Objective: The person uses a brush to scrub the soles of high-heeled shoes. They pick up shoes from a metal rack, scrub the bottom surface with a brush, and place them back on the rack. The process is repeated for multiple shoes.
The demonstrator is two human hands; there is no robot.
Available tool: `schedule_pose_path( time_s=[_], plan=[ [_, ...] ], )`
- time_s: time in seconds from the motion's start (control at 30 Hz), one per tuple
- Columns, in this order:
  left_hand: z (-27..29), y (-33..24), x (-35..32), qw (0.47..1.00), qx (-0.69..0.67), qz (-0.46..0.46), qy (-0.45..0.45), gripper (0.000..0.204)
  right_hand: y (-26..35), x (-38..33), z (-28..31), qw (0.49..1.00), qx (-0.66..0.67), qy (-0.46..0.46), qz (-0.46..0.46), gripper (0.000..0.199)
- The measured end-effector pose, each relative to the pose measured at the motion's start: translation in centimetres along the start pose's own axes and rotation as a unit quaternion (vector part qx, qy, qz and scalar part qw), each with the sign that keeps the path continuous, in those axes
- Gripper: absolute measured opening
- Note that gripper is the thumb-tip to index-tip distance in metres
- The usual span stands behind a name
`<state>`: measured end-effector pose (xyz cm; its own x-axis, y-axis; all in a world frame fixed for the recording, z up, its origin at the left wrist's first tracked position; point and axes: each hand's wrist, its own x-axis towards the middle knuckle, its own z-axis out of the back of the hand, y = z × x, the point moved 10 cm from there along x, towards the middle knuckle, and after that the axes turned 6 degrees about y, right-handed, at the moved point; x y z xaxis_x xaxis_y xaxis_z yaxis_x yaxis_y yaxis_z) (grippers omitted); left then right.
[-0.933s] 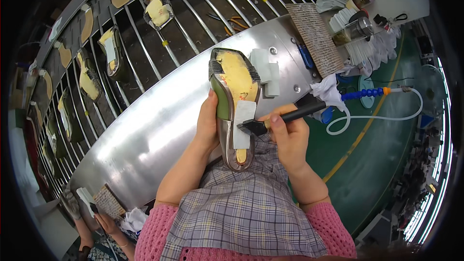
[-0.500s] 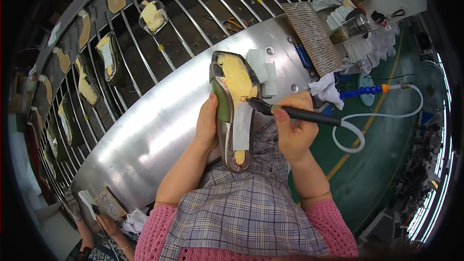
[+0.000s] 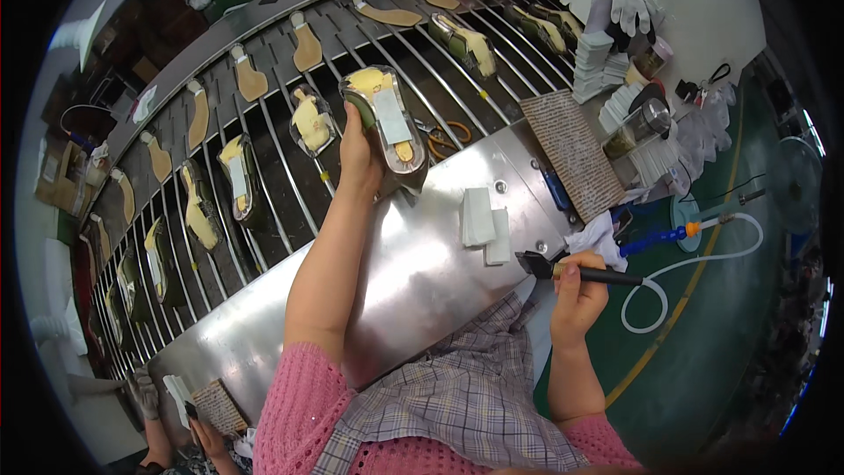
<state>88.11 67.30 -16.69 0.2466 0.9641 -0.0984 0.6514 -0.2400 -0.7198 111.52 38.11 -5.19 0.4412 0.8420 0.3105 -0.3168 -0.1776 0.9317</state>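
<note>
My left hand (image 3: 359, 154) is stretched out over the rack, its fingers wrapped round the side of a green shoe upper on its last (image 3: 409, 158). The yellowish sole side faces up, with a pale strip (image 3: 392, 116) lying along its middle. In my right hand (image 3: 580, 292), held low at the right by the metal table's edge, is a glue brush (image 3: 538, 266) with a dark head and black handle. A white hose (image 3: 659, 317) runs from the handle's end. Two stacks of pale strips (image 3: 479, 216) rest on the metal table between my hands.
A slatted metal conveyor (image 3: 272, 158) carries several shoes and tan insoles (image 3: 306, 44). Scissors with orange handles (image 3: 450, 135) lie between its bars. A patterned board (image 3: 576, 154), a glass jar (image 3: 652, 116) and stacked white pads stand at right. Another person's hands (image 3: 207, 435) work at lower left.
My left hand has carried the shoe away from my body, out over the conveyor. The brush has left the shoe and moved right and down with my right hand. The view has shifted.
</note>
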Motion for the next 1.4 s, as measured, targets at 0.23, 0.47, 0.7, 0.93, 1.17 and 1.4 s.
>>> schedule_pose_path(
  time_s=[0.23,0.47,0.7,0.93,1.17,1.4],
  plan=[
    [9.7,1.5,14.3,0.972,0.152,-0.014,-0.176,0.049,-3.5,1.1,0.1,0.996,0.059,0.02,-0.064,0.01],
    [5.5,-1.9,14.9,0.815,0.531,-0.089,-0.214,0.053,-6.5,1.8,0.1,0.99,0.096,-0.01,-0.103,0.007],
    [-8.8,-0.6,10.4,0.688,0.658,-0.304,0.024,0.044,-10.3,2.4,-0.2,0.986,0.096,-0.052,-0.123,0.012],
    [-12.9,10.8,9.1,0.682,0.689,-0.128,0.211,0.057,-16.3,1.6,-1.7,0.953,0.227,-0.052,-0.192,0.011],
    [-14.2,8.2,-0.1,0.75,0.608,0.027,0.259,0.046,-12.0,2.9,-1.9,0.982,0.155,0.067,-0.081,0.019],
    [-11.8,6.0,-11.3,0.704,0.684,-0.079,0.172,0.046,-9.2,1.9,-3.1,0.983,-0.145,0.091,-0.06,0.037]
  ],
)
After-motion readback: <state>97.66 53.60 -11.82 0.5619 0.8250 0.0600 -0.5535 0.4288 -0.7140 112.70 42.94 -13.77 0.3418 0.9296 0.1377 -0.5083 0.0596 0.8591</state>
